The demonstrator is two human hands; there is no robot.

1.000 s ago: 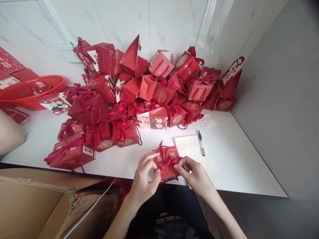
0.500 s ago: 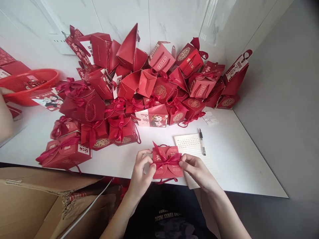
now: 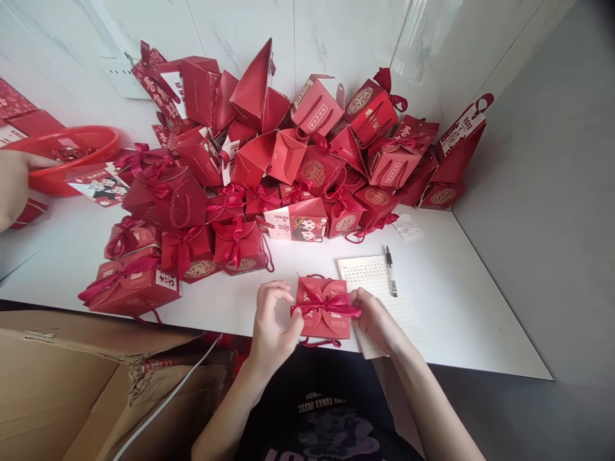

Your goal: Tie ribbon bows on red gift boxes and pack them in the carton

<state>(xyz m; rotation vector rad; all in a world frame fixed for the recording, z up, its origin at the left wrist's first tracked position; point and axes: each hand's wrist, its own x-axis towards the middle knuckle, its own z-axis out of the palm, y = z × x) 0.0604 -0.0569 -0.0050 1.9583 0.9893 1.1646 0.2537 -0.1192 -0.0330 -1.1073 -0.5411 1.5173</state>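
In front of me at the table's edge lies a small red gift box (image 3: 314,328) with printed petal flaps on top. A dark pink satin ribbon (image 3: 327,306) is tied in a bow across those flaps, and twisted red cord handles show at the box's front and back. My left hand (image 3: 275,320) is at the box's left side, thumb at the bow's left loop, fingers curved and apart from the thumb. On the right, my right hand (image 3: 375,318) has its fingers closed at the ribbon's right end, partly behind it.
Many red gift boxes (image 3: 240,246) are heaped along the wall. Under my right forearm lies a notebook (image 3: 375,275) with a pen (image 3: 391,272). At far left, another person's hand (image 3: 14,186) is by a red plastic basket (image 3: 103,137). An open cardboard carton (image 3: 52,384) stands below the table.
My left thumb and fingers have spread apart. The bow's right end now reaches farther out over my right fingers. At the left, the other person's hand has moved up to the basket.
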